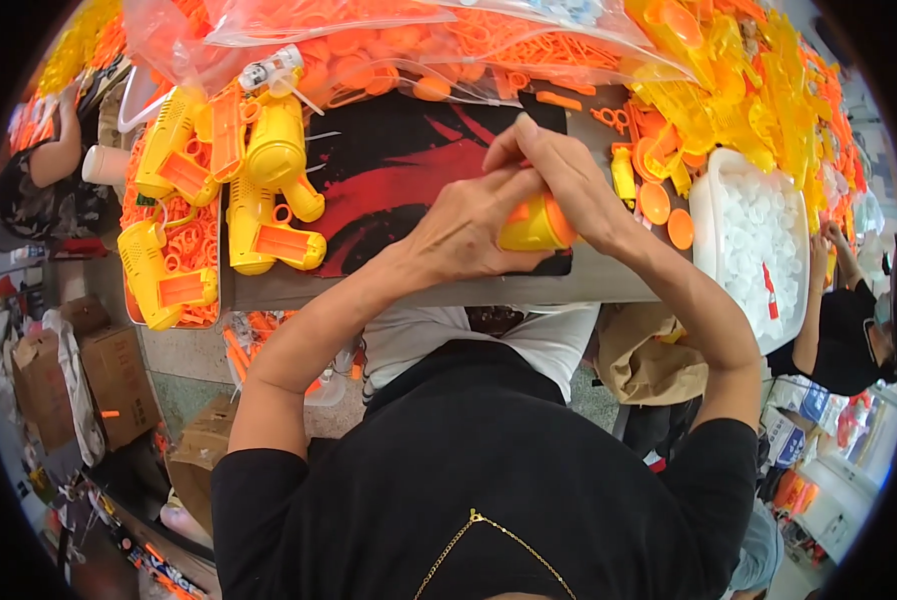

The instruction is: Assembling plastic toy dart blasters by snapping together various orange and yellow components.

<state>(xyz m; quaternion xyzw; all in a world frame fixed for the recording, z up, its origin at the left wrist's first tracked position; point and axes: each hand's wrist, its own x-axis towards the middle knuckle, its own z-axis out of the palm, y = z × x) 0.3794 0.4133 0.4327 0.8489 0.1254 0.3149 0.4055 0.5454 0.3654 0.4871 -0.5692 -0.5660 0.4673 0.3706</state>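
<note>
Over the dark mat (pixel 369 150) with a red pattern, my two hands close round a yellow toy gun body (pixel 531 232) with an orange end. My left hand (pixel 469 222) wraps it from the left, hiding much of it. From the right, my right hand (pixel 567 172) presses palm and fingers against the orange end. Its fingertips overlap the left hand, so the contact between them is partly covered. To the left lie similar yellow toy guns with orange handle openings, one (pixel 259 235) beside the mat and another (pixel 169 275) on a tray of orange parts.
A white tub (pixel 709 235) of translucent caps, with a small red piece on top, stands at right. Orange discs (pixel 681 228) lie near it. Bags of orange parts (pixel 369 50) and a yellow plastic pile (pixel 749 90) fill the back. Other people work at both sides.
</note>
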